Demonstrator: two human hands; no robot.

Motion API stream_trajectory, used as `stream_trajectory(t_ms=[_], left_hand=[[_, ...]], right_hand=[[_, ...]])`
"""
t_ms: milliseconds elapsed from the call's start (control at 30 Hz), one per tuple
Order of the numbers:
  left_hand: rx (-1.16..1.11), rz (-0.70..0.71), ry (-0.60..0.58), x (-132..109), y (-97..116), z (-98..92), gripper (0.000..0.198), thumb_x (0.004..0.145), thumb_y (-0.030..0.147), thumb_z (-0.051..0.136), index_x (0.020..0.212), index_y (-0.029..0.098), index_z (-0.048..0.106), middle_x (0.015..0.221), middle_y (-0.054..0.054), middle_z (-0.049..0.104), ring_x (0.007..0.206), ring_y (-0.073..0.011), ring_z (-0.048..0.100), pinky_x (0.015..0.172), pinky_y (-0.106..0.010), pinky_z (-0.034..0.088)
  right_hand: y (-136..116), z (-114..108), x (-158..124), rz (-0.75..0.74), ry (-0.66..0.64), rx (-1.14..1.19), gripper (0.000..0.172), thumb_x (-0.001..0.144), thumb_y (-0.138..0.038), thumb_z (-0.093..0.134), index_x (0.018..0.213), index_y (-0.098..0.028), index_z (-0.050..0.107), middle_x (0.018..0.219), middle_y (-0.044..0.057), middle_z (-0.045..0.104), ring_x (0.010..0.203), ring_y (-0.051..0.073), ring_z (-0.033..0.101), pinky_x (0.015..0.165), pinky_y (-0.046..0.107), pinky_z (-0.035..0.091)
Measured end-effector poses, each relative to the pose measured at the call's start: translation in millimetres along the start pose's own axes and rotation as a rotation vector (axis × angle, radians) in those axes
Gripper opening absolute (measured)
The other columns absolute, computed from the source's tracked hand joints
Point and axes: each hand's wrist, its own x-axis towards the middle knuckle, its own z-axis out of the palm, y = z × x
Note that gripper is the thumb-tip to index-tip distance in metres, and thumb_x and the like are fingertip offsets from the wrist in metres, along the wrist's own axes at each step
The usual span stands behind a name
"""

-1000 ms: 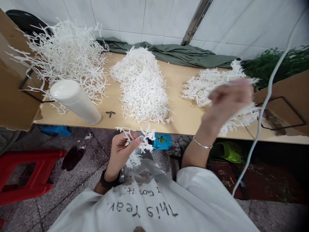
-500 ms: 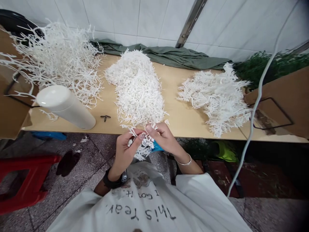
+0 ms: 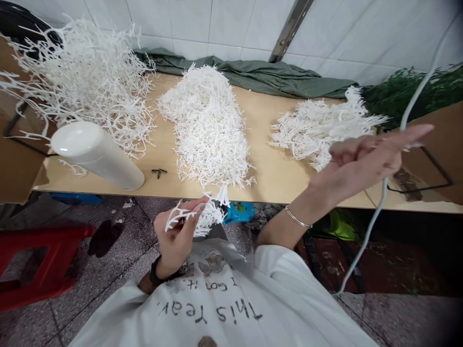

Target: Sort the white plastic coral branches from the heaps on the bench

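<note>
Since the earlier frame the right hand (image 3: pixel 365 156) has been swung from the sprig bundle (image 3: pixel 210 217) out to 2 o'clock over the right pile (image 3: pixel 314 127) — fingers outstretched, nothing seen held. The sprig bundle is pinched by the left hand (image 3: pixel 175 236) at 6 o'clock, below the table (image 3: pixel 275 173) edge. Judged: fetching; a fine single-sprig pinch is called for. Pale wood surface — tiled wall (image 3: pixel 235 24) at 12.

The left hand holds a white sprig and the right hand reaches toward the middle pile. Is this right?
No. The head view shows the right hand at the right-hand pile, not the middle pile; the left hand does hold the sprig.
</note>
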Motion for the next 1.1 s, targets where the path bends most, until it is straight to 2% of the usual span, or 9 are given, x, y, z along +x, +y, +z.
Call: stream_trajectory(t_ms=[33,133,267,467,700,833,900,967,1100], left_hand=[[0.003,-0.021,0.028,0,-2,-0.8,0.011,0.081,0.019,0.068,0.087,0.020,0.077,0.074,-0.001,0.076,0.043,-0.0047,0.054,0.040,-0.016,0.040],[-0.019,-0.016,0.060,2,-7,2.3,0.010,0.081,0.022,0.069,0.083,0.018,0.077,0.078,-0.004,0.077,0.053,-0.0092,0.063,0.048,-0.018,0.049],[0.024,0.010,0.027,7,-9,9.5,0.010,0.082,0.019,0.068,0.085,0.020,0.077,0.082,-0.003,0.077,0.064,-0.0114,0.069,0.061,-0.021,0.055],[0.101,0.088,-0.108,10,-13,7.8,0.020,0.081,0.013,0.067,0.097,0.021,0.076,0.088,-0.003,0.077,0.069,-0.0112,0.069,0.067,-0.020,0.055],[0.049,0.207,-0.298,5,-5,0.8,0.031,0.081,0.009,0.066,0.106,0.025,0.073,0.074,0.001,0.074,0.047,-0.0057,0.055,0.046,-0.018,0.044],[0.141,0.243,-0.139,3,0,-11.5,0.024,0.081,0.009,0.066,0.097,0.024,0.075,0.072,0.002,0.074,0.046,-0.0040,0.055,0.043,-0.016,0.041],[0.167,0.214,-0.071,3,0,-15.1,0.021,0.080,0.010,0.067,0.092,0.024,0.076,0.072,0.003,0.074,0.047,-0.0040,0.057,0.044,-0.015,0.042],[0.160,0.183,-0.060,1,0,-14.0,0.018,0.081,0.011,0.067,0.089,0.024,0.077,0.075,0.001,0.076,0.052,-0.0064,0.062,0.049,-0.016,0.047],[0.086,0.060,-0.026,0,-4,-4.7,0.016,0.082,0.017,0.067,0.092,0.023,0.077,0.083,-0.002,0.077,0.068,-0.0131,0.070,0.064,-0.022,0.056]], right_hand=[[7,2,8,-0.033,0.042,-0.019,0.048,0.094,-0.055,0.019,0.073,-0.024,0.049,0.063,-0.003,0.027,0.051,0.012,0.029,0.052,0.030,0.024],[22,26,5,-0.052,-0.232,-0.237,0.021,0.083,-0.042,0.057,0.082,-0.021,0.053,0.072,0.001,0.048,0.063,0.013,0.044,0.061,0.031,0.036],[10,51,-29,-0.065,-0.407,-0.286,0.026,0.083,-0.041,0.060,0.095,-0.018,0.059,0.095,0.009,0.062,0.079,0.017,0.054,0.077,0.036,0.043],[-43,40,-66,0.031,-0.857,0.143,0.049,0.090,-0.056,0.045,0.063,-0.017,0.056,0.053,-0.002,0.050,0.051,0.007,0.046,0.050,0.023,0.035],[-54,26,-65,-0.064,-0.622,0.098,0.046,0.093,-0.034,0.052,0.050,-0.017,0.049,0.045,-0.004,0.045,0.042,0.004,0.042,0.043,0.022,0.032],[-58,8,-39,-0.253,0.244,0.157,0.052,0.090,-0.043,0.054,0.048,-0.021,0.032,0.044,-0.006,0.026,0.035,0.006,0.028,0.035,0.024,0.019],[-54,6,-24,-0.294,0.467,0.118,0.050,0.094,-0.041,0.047,0.050,-0.023,0.031,0.046,-0.006,0.023,0.035,0.006,0.024,0.036,0.024,0.014],[-41,14,-17,-0.280,0.287,-0.060,0.038,0.095,-0.038,0.044,0.060,-0.022,0.044,0.053,-0.003,0.037,0.042,0.008,0.035,0.040,0.025,0.024],[-4,49,-24,-0.151,-0.476,-0.528,0.017,0.087,-0.029,0.053,0.099,-0.017,0.059,0.090,0.010,0.061,0.081,0.021,0.056,0.073,0.040,0.047]])
